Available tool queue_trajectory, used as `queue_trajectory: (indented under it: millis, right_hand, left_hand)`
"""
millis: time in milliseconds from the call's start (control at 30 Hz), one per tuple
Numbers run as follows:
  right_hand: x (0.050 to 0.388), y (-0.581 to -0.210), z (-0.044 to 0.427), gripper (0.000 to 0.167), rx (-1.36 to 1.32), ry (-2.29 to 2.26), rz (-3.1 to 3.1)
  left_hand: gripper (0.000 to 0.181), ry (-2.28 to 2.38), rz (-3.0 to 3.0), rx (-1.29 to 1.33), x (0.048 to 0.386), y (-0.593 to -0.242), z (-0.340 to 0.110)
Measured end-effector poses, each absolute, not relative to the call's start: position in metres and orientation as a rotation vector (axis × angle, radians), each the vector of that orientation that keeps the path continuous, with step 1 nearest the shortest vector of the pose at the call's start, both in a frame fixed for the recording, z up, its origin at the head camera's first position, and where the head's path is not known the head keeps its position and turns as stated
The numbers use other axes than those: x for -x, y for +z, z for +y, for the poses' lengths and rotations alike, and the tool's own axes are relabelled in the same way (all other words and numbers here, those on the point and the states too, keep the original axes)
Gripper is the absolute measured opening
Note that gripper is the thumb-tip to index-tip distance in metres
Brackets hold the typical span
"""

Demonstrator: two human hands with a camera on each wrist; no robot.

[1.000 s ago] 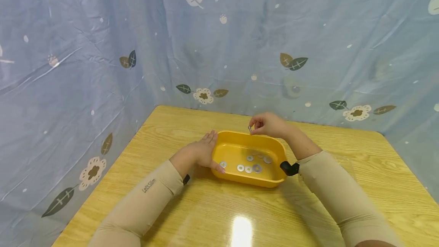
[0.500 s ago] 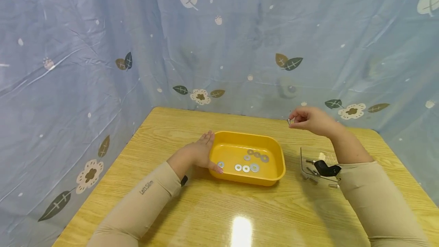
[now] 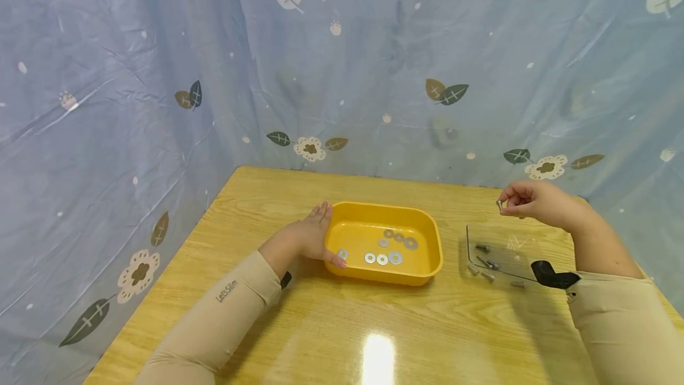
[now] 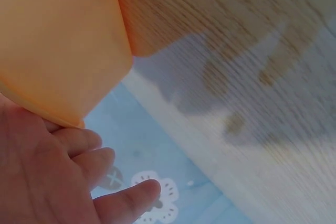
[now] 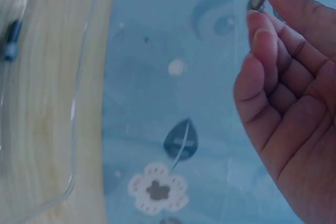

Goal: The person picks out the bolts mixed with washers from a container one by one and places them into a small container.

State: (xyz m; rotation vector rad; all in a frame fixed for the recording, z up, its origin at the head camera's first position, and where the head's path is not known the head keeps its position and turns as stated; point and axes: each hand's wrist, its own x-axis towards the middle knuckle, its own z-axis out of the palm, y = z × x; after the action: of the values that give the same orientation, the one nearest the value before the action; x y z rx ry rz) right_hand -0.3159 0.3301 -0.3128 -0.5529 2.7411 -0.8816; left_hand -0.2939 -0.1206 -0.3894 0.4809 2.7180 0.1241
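In the head view my left hand (image 3: 307, 236) rests against the left end of a yellow tray (image 3: 385, 278), its fingers straight along the rim and the thumb over the near corner. The left wrist view shows the fingers (image 4: 94, 163) extended past the tray's rim (image 4: 63, 119). My right hand (image 3: 545, 204) pinches a small metal bolt (image 3: 499, 204) between thumb and fingertips. It is above the far side of a clear plastic box (image 3: 513, 242). In the right wrist view the bolt (image 5: 257, 1) is partly hidden by the fingertips.
Several flat metal washers (image 3: 395, 258) lie spread on the tray floor. Inside the clear box are several loose bolts (image 3: 488, 263). The wooden table (image 3: 299, 325) meets a blue patterned curtain (image 3: 374, 76) at the back and left.
My right hand has moved right with the pinched bolt, from above the tray's far rim to above the clear box, uncovering the box. The left hand has stayed at the tray.
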Motion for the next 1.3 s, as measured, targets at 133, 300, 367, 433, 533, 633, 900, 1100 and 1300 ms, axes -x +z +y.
queue_trajectory:
  millis: [133,300,367,433,533,633,900,1100,1300]
  right_hand:
    - [0.315,-0.322,0.348,0.028,0.508,-0.887,2.708]
    - [0.316,-0.332,0.361,0.030,0.472,-0.857,2.643]
    - [0.317,-0.336,0.364,0.031,0.465,-0.869,2.590]
    - [0.319,-0.340,0.366,0.030,0.460,-0.891,2.538]
    - [0.319,-0.345,0.368,0.030,0.454,-0.925,2.477]
    - [0.320,-0.349,0.371,0.032,0.457,-0.941,2.446]
    - [0.322,-0.361,0.382,0.033,0.395,-0.952,2.405]
    - [0.322,-0.372,0.387,0.032,0.374,-0.966,2.394]
    - [0.324,-0.376,0.389,0.031,0.382,-0.972,2.398]
  left_hand:
    - [0.140,0.122,2.724,-0.472,0.294,-0.387,-0.120]
    - [0.139,0.137,2.723,-0.471,0.291,-0.387,-0.119]
    - [0.138,0.134,2.726,-0.471,0.291,-0.387,-0.119]
    - [0.138,0.138,2.729,-0.475,0.290,-0.388,-0.120]
    - [0.137,0.145,2.733,-0.475,0.289,-0.389,-0.120]
    - [0.137,0.151,2.734,-0.474,0.289,-0.390,-0.120]
    - [0.137,0.154,2.736,-0.457,0.289,-0.391,-0.121]
    - [0.137,0.187,2.729,-0.452,0.288,-0.390,-0.122]
    - [0.138,0.174,2.740,-0.470,0.288,-0.391,-0.122]
